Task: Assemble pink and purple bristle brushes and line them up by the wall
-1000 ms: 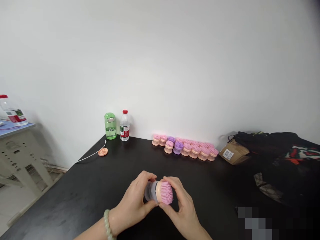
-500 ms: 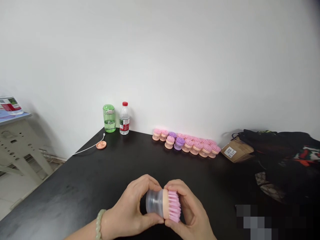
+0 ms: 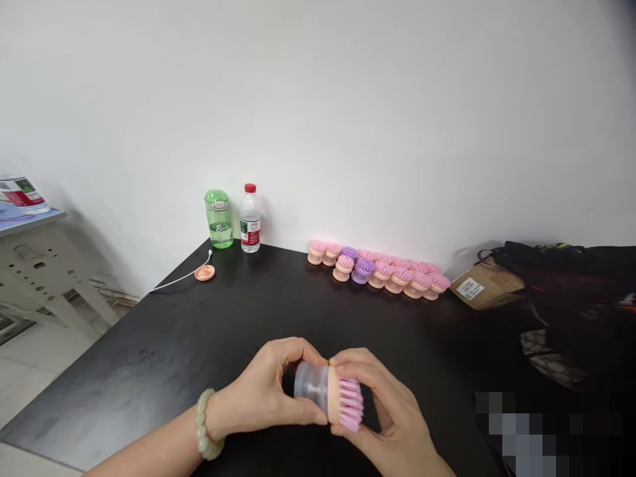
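Observation:
Both hands grip one round scrub brush (image 3: 334, 393) above the table's near side, tilted on its side with its pink bristles facing right. My left hand (image 3: 265, 387), with a pale green bead bracelet (image 3: 205, 424) at the wrist, is closed around the clear base of the brush. Thumb and fingers of my right hand (image 3: 385, 404) pinch the peach collar beside the bristles. Farther back, a cluster of similar brushes (image 3: 392, 273), mostly pink with a couple of purple ones, stands bristles up along the wall.
On the black table (image 3: 238, 311) stand a green drinking bottle (image 3: 219, 220) and a red-capped water bottle (image 3: 250, 220). A peach disc (image 3: 204, 272) lies by a white cable (image 3: 173, 281). At right are a brown paper package (image 3: 484, 285) and a dark bag (image 3: 566, 291).
The camera view has shifted, so the background sits higher and slightly right. My hands keep hold of the brush, which has tilted a little, its bristle end lower.

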Demonstrator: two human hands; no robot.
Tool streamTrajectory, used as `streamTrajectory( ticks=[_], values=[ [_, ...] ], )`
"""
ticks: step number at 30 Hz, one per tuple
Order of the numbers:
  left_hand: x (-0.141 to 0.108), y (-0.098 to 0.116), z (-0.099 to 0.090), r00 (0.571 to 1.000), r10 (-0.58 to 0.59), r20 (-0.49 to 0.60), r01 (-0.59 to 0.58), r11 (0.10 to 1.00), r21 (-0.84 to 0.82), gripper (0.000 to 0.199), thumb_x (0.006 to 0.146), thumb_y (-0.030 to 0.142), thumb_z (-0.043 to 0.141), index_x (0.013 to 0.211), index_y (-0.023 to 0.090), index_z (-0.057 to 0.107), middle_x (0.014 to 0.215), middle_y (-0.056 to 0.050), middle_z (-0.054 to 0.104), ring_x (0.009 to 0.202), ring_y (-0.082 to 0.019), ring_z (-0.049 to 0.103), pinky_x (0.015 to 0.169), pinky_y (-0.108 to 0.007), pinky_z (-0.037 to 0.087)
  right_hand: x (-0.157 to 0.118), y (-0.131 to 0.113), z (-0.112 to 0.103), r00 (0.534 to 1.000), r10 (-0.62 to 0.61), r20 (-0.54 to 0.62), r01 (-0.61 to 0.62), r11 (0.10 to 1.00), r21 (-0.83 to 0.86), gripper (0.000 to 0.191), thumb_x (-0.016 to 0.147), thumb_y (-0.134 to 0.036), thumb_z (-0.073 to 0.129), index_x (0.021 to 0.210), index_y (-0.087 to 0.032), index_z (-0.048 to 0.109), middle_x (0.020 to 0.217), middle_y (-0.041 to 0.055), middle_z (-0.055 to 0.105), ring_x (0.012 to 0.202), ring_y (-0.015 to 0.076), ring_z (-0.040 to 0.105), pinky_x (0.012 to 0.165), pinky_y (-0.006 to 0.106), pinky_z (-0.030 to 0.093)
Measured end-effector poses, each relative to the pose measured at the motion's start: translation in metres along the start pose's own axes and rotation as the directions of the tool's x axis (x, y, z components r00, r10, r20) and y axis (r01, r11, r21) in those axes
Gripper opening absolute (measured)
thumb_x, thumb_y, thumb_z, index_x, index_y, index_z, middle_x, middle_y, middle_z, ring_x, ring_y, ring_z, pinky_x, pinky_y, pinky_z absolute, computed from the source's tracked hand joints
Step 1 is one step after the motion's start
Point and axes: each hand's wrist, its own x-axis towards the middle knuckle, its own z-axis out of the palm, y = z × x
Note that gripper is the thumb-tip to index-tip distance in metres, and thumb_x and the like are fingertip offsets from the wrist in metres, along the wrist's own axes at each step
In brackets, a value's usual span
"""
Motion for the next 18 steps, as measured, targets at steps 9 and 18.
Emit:
streamTrajectory(
  ticks=[9, 18],
  values=[
    [0.0034, 0.0006, -0.0034, 0.981, -0.142, 0.135, 0.17, 0.957, -0.234, 0.037, 0.069, 0.03, 0.084, 0.096, 0.012, 0.067, 0.079, 0.0, 0.062, 0.068, -0.009, 0.049, 0.062, -0.021, 0.038, 0.0011, -0.0055, -0.0012, 0.998, -0.06, 0.024, 0.063, 0.989, -0.134, 0.029, 0.087, -0.016, 0.069, 0.113, -0.023, 0.06, 0.106, 0.0077, 0.066, 0.099, 0.0222, 0.065, 0.082, 0.032, 0.057],
    [0.0033, -0.0051, -0.0031, 0.936, -0.275, 0.219, 0.338, 0.875, -0.346, 0.043, 0.069, 0.046, 0.084, 0.089, 0.012, 0.069, 0.069, 0.001, 0.062, 0.06, -0.008, 0.054, 0.059, -0.019, 0.041, 0.0038, -0.0066, -0.0082, 0.963, -0.22, 0.153, 0.249, 0.946, -0.208, 0.03, 0.089, -0.002, 0.053, 0.111, -0.021, 0.061, 0.105, 0.0082, 0.071, 0.116, 0.0247, 0.061, 0.094, 0.039, 0.056]
  ],
)
